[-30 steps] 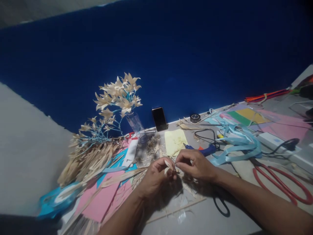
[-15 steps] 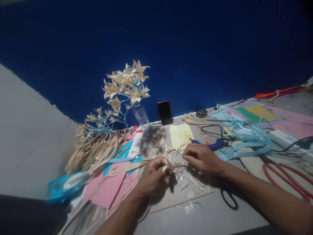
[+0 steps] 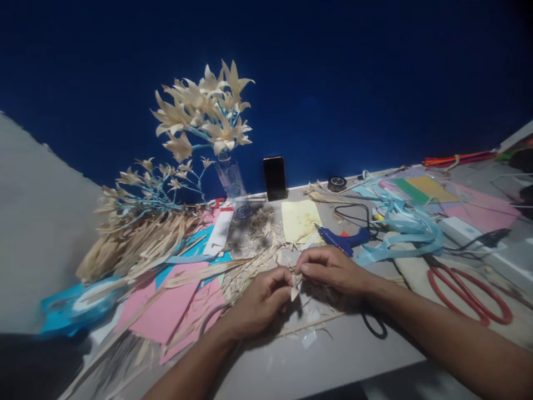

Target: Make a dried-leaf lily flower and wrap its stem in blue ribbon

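Note:
My left hand (image 3: 260, 300) and my right hand (image 3: 331, 269) meet over the grey table (image 3: 358, 361), both pinching a small pale straw petal piece (image 3: 295, 290) between their fingertips. Loose straw strips and trimmings (image 3: 250, 261) lie under and around the hands. Just beyond my right hand a blue glue gun (image 3: 343, 240) rests beside a yellow paper sheet (image 3: 298, 220). Behind them a clear bottle (image 3: 231, 183) holds a bouquet of straw flowers (image 3: 206, 105) on light blue stems.
Pink paper sheets (image 3: 175, 311) and a heap of straw leaves (image 3: 133, 244) lie at left. A phone (image 3: 275, 178) leans on the blue wall. Light blue ribbon (image 3: 400, 228), red-handled scissors (image 3: 466, 286), black cables, a tape roll (image 3: 336, 183) and coloured papers (image 3: 433, 191) fill the right side.
My right hand, apart from the left half a second ago, has come back to the left hand and both now pinch the straw piece. The view has shifted, showing the bouquet higher.

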Demonstrator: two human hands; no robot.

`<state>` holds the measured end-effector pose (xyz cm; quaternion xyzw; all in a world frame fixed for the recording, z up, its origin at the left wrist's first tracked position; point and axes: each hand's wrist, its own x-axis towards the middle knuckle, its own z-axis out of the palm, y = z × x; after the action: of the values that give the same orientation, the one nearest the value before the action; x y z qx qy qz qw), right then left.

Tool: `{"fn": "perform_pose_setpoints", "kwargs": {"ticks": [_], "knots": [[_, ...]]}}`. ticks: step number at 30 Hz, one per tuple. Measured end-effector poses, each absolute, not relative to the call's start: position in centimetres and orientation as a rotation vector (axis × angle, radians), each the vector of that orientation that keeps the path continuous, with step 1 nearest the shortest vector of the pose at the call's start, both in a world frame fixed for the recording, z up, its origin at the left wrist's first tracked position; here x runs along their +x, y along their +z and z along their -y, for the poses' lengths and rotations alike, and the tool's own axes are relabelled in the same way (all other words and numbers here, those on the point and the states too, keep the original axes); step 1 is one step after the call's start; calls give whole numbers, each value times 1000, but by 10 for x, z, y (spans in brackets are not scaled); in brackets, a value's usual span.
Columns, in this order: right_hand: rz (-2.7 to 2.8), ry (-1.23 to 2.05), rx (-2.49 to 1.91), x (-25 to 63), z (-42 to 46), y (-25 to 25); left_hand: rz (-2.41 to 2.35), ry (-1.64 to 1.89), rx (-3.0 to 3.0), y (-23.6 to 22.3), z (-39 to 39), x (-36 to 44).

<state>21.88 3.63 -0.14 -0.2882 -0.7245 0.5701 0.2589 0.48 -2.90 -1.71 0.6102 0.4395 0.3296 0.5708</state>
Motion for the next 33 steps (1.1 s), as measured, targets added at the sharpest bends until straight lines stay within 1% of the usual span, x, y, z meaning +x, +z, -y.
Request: {"fn": "perform_pose_setpoints", "kwargs": {"ticks": [5, 16, 19, 24, 28, 33], "knots": [[1846, 1782, -783, 220, -35, 0, -1053, 728, 1605, -8, 30, 9], [1687, 1869, -817, 213, -31, -12, -1028, 682, 1841, -12, 28, 8], [1608, 1848, -870, 213, -33, -9, -986, 664, 1827, -11, 27, 8], [1523, 1944, -832, 215, -38, -3, -1069, 709, 1666, -10, 26, 5], [1593, 1952, -854, 216, -37, 0, -1060, 686, 1549, -13, 26, 4], [1659, 2003, -807, 217, -33, 0, -1107, 687, 1620, -10, 26, 5]]}}
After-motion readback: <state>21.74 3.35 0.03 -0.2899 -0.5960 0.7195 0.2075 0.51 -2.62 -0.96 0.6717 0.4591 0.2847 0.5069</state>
